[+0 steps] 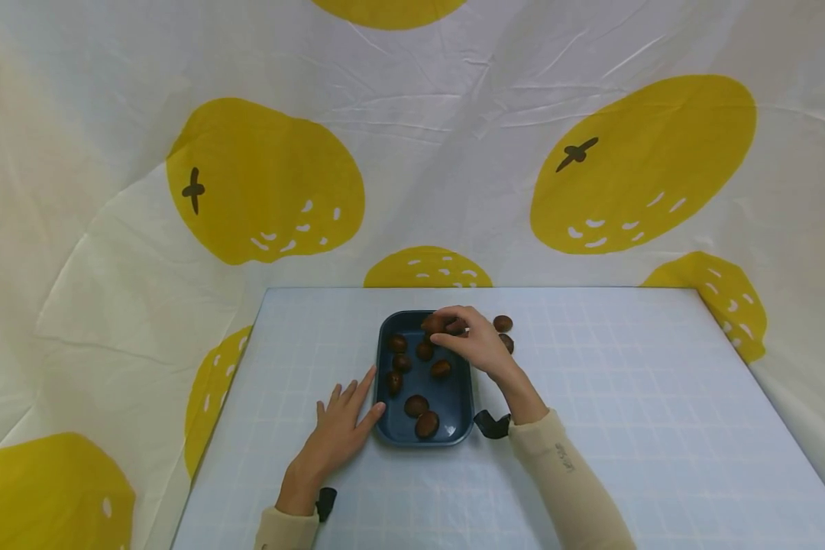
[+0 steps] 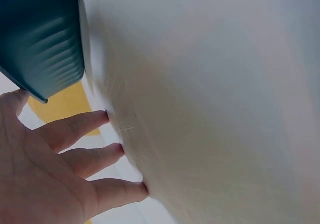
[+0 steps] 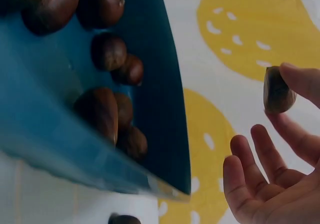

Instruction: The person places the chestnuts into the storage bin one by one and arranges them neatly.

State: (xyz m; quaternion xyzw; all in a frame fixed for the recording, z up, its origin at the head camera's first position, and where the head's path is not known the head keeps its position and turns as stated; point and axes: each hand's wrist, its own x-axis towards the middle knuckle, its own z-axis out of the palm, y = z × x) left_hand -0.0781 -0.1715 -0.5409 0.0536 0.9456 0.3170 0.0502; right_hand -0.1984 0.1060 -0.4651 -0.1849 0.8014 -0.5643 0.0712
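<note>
Your right hand (image 1: pixel 477 342) pinches one glossy dark-brown, rounded chestnut (image 3: pixel 280 92) between thumb and index finger; other fingers spread loosely, free of it. Head view puts that nut above the far right part of the dark-blue, rounded rectangular tray (image 1: pixel 457 416). Your left hand (image 1: pixel 338 434) is empty, fingers extended and fanned, thumb and index fingertip at the tray's left rim.

In the tray: loose brown chestnuts (image 1: pixel 441 369), a few bunched along the left wall, two touching at the near end. Your right hand hides part of the far end. Two more chestnuts (image 1: pixel 503 323) sit on the pale, grid-patterned tabletop (image 1: pixel 626 397), just right of the tray. Behind: white cloth backdrop (image 1: pixel 447 176) printed with big yellow fruit shapes. You've got cream sleeves (image 1: pixel 571 489) on.
</note>
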